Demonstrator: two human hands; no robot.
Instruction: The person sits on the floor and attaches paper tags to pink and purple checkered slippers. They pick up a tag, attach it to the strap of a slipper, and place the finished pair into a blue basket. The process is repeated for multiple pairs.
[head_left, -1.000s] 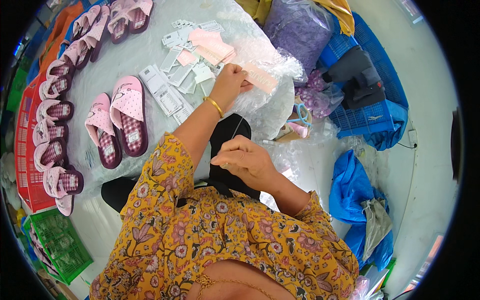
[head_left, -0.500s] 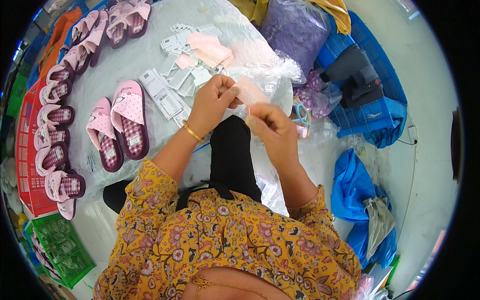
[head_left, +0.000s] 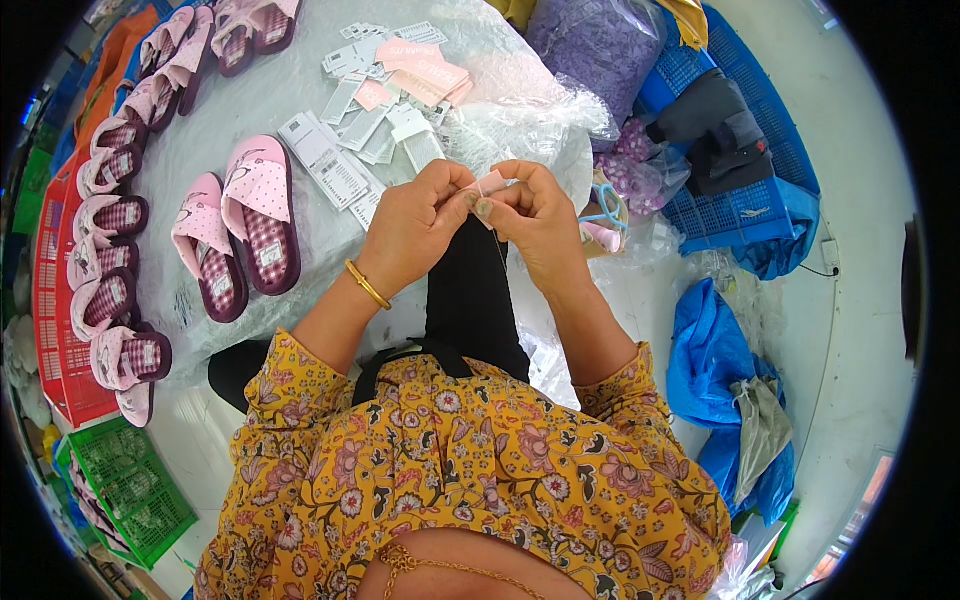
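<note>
My left hand [head_left: 415,220] is closed, pinching a small pale pink card tag [head_left: 492,185]. Close against it, my right hand [head_left: 537,208] has thumb and fingers pinched at the tag's lower edge. A thin thread [head_left: 502,250] hangs below the right fingertips; what else they grip is hidden. On the plastic-covered table, left of my hands, lies a pair of pink slippers [head_left: 257,190] with dark checked insoles. Beyond my left hand are white printed label cards [head_left: 325,170] and a loose pile of pink tags [head_left: 428,75].
More pink slippers [head_left: 105,285] line the table's left edge, beside a red crate [head_left: 50,300]. A green crate [head_left: 130,480] stands lower left. To the right are blue-handled scissors [head_left: 605,205], a purple bagged bundle [head_left: 595,60], a blue basket [head_left: 790,120] and blue sheeting [head_left: 700,350].
My right hand has moved up to meet the left at the tag. The tag is now tilted and partly covered by the fingers of both hands.
</note>
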